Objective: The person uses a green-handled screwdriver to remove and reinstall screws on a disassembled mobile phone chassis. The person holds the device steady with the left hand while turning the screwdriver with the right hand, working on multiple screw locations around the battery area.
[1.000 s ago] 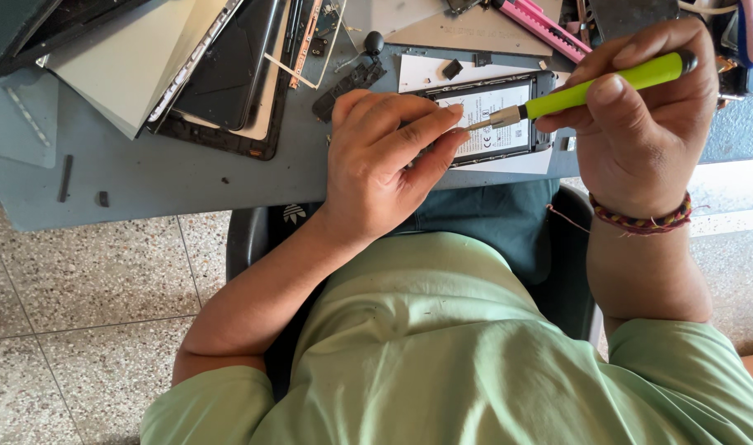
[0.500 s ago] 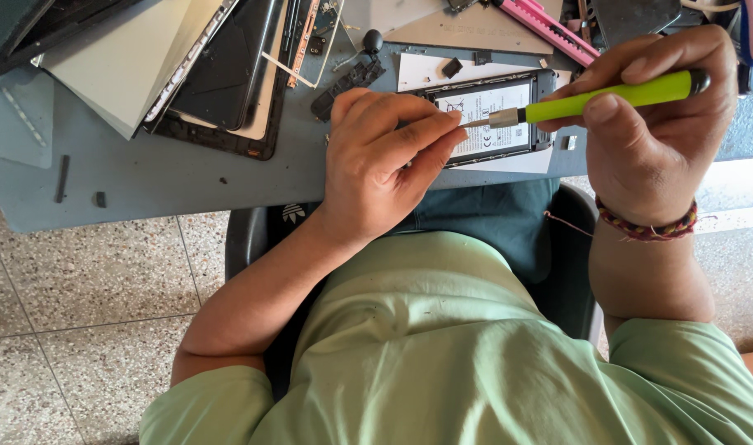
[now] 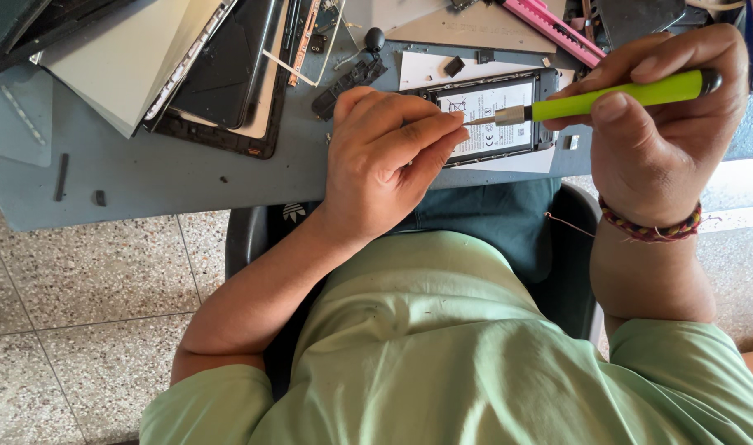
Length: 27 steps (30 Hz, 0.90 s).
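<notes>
Surface: a grey-blue worktable (image 3: 170, 177) across the top of the frame, matte and smooth, its near edge over the person's lap.
Floor: speckled stone tiles (image 3: 79, 272) at lower left, pale with thin joints.
Clutter: flat dark and silver tablet parts (image 3: 203, 74) stacked at upper left; a pink ruler (image 3: 549, 29) at top centre-right.
Phone: an opened phone (image 3: 496, 115), black frame around a white-labelled battery, lying on white paper at upper centre.
Left hand: the left hand (image 3: 384, 161) rests on the phone's left end, thumb and forefinger pressed together at the tool tip.
Right hand: the right hand (image 3: 661, 124), upper right, pinches a lime-green screwdriver (image 3: 615, 95), its metal tip over the battery.
Clothing: pale green shirt, woven wrist bracelet (image 3: 652, 227).
</notes>
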Available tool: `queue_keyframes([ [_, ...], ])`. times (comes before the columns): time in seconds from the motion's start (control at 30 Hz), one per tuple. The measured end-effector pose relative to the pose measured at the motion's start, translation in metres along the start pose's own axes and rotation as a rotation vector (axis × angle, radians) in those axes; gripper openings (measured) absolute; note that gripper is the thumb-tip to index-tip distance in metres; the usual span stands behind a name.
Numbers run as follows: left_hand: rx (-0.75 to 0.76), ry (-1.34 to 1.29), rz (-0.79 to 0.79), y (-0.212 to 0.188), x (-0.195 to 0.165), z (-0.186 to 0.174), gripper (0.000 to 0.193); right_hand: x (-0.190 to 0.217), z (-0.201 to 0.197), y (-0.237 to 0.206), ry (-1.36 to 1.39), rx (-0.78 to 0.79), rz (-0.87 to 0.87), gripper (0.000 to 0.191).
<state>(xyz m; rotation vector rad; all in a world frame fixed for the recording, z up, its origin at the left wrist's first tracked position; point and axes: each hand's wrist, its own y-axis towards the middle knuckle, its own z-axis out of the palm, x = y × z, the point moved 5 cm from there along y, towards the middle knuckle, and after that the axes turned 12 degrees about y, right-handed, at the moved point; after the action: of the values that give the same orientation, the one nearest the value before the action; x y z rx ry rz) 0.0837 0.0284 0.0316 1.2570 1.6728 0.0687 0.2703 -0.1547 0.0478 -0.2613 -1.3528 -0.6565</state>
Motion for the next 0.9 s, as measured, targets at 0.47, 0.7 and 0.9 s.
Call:
queue_keyframes([
  [0.47, -0.004, 0.005, -0.002, 0.0014, 0.0004, -0.0014, 0.019, 0.0031, 0.0012, 0.001, -0.022, 0.032, -0.024, 0.029],
  [0.7, -0.003, 0.003, 0.01, -0.0002, 0.0, -0.0007, 0.02, 0.0025, 0.0001, 0.0017, -0.047, 0.069, -0.033, 0.027],
  [0.9, -0.008, 0.011, 0.019, -0.0007, 0.0005, 0.0008, 0.02, 0.0034, 0.0017, 0.0018, -0.025, 0.035, -0.016, 0.028],
])
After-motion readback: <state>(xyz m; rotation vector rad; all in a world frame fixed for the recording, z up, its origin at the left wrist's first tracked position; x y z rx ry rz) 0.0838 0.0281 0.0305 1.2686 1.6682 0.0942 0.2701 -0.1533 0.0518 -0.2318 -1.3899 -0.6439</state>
